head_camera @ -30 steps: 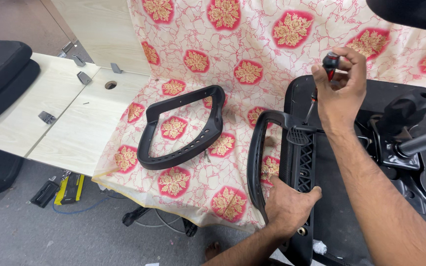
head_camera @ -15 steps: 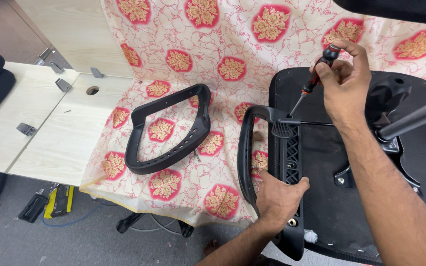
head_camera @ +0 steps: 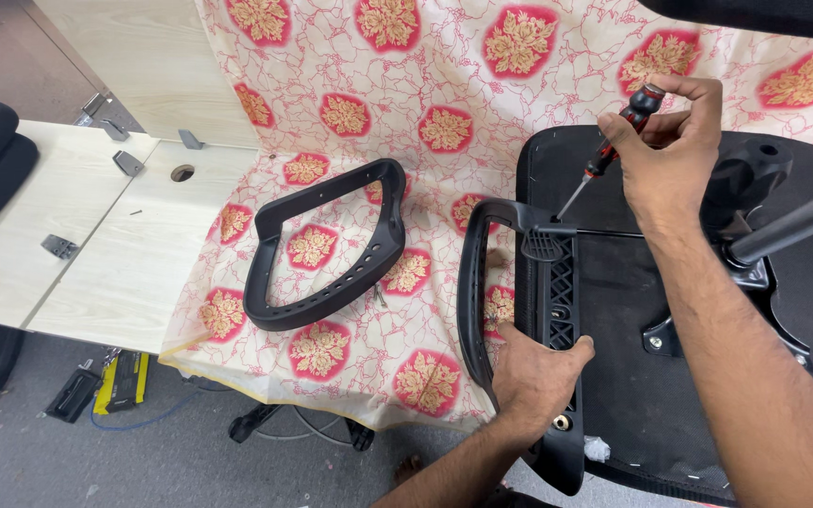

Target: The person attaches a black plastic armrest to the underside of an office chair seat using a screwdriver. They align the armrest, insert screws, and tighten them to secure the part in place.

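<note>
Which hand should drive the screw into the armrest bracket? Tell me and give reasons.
Right. The right hand already holds the screwdriver, its tip set at the top of the mounted armrest. The left hand is busy bracing that armrest lower down.

matt black plastic armrest (head_camera: pixel 331 249), printed cotton-like cloth (head_camera: pixel 425 122), pale wood-grain tabletop (head_camera: pixel 96 273)

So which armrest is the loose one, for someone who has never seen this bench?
Start at the flowered red and cream cloth spread over the pale wooden tabletop. The loose armrest is the black loop lying flat on the cloth's left part, touched by no hand. Its twin, the mounted armrest, sits against the upturned chair seat and is gripped by the left hand.
</note>
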